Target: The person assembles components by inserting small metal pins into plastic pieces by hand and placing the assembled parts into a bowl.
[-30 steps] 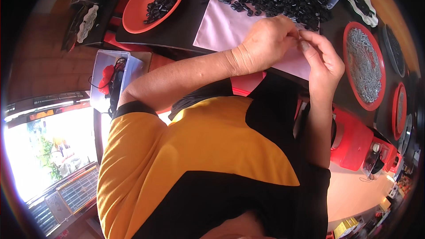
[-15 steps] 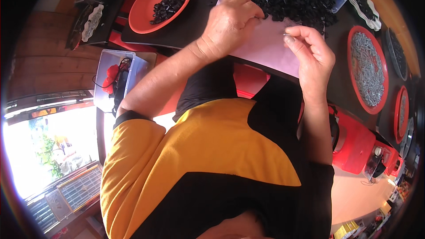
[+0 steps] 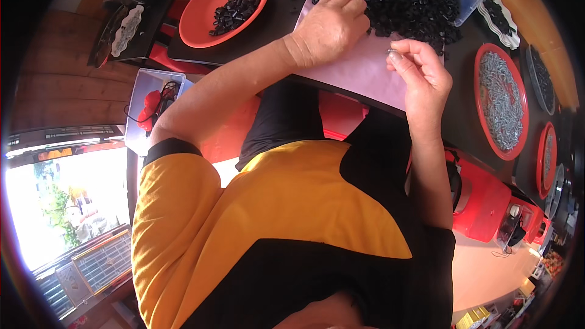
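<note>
My left hand (image 3: 334, 29) is at the near edge of a heap of small black plastic pieces (image 3: 390, 0), back of the hand up and fingers curled. Its fingertips are hidden, so whatever they hold does not show. To the right, my right hand (image 3: 425, 79) is raised over a pale pink sheet (image 3: 365, 76), thumb and forefinger pinched on a small silvery screw (image 3: 390, 52), of which little shows. A red oval plate of silvery screws (image 3: 503, 100) lies to the right of this hand.
A red plate (image 3: 198, 21) with more black pieces stands at the left of the dark table (image 3: 454, 119). At the right are a white scalloped dish (image 3: 512, 36) and a smaller red plate (image 3: 546, 161). A clear bin (image 3: 139, 88) with a red-and-black item sits lower left.
My left hand has shifted slightly right, its fingers more curled at the heap's edge. The right hand has moved a little left and down, keeping its pinch. The whole view has shifted slightly.
</note>
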`<act>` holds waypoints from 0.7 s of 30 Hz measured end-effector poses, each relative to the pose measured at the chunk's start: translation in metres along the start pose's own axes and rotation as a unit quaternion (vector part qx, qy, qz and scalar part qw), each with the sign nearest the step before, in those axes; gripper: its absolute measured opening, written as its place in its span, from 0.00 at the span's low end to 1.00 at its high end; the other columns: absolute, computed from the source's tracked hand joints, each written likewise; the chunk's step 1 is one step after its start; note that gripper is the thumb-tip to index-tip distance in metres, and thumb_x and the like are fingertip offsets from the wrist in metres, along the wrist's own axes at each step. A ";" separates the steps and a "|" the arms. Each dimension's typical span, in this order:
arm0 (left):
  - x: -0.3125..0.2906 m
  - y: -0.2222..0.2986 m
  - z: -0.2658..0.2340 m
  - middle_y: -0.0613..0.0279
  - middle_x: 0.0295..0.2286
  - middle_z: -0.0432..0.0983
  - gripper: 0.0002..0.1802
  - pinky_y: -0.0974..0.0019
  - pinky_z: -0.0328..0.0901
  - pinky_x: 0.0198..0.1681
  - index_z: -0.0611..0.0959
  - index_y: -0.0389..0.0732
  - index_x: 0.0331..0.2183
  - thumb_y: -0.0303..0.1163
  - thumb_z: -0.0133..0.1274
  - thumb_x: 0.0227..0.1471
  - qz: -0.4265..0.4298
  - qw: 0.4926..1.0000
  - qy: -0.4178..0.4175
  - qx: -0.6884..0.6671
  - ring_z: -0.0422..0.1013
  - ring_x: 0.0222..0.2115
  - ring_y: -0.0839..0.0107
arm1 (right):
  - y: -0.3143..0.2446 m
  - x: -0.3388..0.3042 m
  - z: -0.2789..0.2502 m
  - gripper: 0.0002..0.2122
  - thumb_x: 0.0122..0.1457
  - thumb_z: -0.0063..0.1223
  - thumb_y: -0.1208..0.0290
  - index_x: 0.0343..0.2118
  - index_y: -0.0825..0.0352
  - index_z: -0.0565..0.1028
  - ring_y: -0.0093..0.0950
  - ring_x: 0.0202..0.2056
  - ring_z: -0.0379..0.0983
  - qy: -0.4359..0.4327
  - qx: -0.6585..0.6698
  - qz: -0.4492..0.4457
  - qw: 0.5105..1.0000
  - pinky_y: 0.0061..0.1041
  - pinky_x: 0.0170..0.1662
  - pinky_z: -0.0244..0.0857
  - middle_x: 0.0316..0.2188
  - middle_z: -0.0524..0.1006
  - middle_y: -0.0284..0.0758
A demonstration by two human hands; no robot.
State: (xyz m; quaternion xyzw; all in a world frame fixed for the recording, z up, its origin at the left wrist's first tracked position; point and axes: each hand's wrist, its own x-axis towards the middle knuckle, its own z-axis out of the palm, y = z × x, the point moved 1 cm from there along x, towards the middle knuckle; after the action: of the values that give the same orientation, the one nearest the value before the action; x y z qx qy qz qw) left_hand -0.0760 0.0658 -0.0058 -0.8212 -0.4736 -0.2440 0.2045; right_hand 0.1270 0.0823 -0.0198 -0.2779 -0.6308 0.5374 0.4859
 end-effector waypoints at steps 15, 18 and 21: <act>-0.015 0.028 -0.005 0.59 0.31 0.73 0.09 0.59 0.70 0.38 0.81 0.39 0.31 0.23 0.58 0.41 -0.091 0.988 -0.024 -0.120 0.70 0.37 0.58 | 0.001 0.000 0.003 0.06 0.53 0.58 0.84 0.35 0.71 0.78 0.17 0.32 0.73 0.024 -0.095 -0.059 0.993 0.17 0.38 0.67 0.31 0.79 0.30; -0.018 0.040 -0.013 0.57 0.31 0.73 0.08 0.60 0.69 0.39 0.81 0.38 0.32 0.23 0.57 0.45 -0.138 0.970 0.002 -0.199 0.72 0.36 0.59 | -0.001 0.000 0.004 0.07 0.51 0.58 0.85 0.34 0.72 0.78 0.19 0.32 0.74 0.000 -0.144 -0.093 0.985 0.19 0.37 0.67 0.29 0.79 0.31; -0.019 0.047 -0.021 0.59 0.31 0.75 0.07 0.65 0.68 0.39 0.81 0.36 0.34 0.24 0.55 0.50 -0.241 0.907 -0.019 -0.346 0.72 0.33 0.67 | -0.004 0.001 0.004 0.05 0.56 0.55 0.85 0.35 0.73 0.78 0.16 0.35 0.72 -0.060 -0.173 -0.112 0.977 0.15 0.42 0.66 0.33 0.78 0.29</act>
State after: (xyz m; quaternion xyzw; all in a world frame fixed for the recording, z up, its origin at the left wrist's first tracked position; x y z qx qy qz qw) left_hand -0.0472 0.0189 -0.0050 -0.7060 -0.5468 -0.4183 -0.1664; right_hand 0.1232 0.0804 -0.0150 -0.2526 -0.7695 0.3778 0.4487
